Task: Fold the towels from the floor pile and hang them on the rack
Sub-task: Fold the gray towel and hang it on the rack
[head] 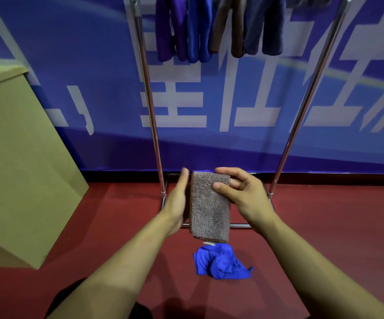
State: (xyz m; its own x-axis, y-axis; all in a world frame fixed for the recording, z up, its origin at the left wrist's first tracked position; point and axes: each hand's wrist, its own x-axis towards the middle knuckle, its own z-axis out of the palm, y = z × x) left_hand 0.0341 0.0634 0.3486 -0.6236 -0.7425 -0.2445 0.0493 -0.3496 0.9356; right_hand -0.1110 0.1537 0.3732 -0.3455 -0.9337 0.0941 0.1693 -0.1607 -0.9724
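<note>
In the centre of the frame I am watching both hands working a folded brown-grey towel (210, 207), held up in front of the base of the rack. The left hand (177, 201) is lying flat along the towel's left edge, fingers straight and together, palm pressed against its side. The right hand (244, 195) is pinching the towel's upper right corner, thumb on the near face and fingers curling behind it; the fingertips behind the cloth are hiding from me. The towel is hanging as a narrow upright rectangle, and a thin paler strip is showing at its bottom edge, though I cannot tell whether that is a label or an inner layer.

Just below it, low in the centre, a crumpled blue towel (222, 263) is lying on the red floor (324, 226). The chrome rack (150, 107) is standing behind the hands, its two uprights running toward the top of the frame, where its top bar is getting cut off. At the upper centre, hung towels are dangling: a purple towel (170, 31), a blue hung towel (197, 33), a brown hung towel (226, 28) and a grey-blue towel (263, 26), all with their tops cropped. A cardboard box (18, 157) is filling the left side, partly out of view. Behind everything, a blue banner (82, 65) is showing large white characters, too cropped to read.
</note>
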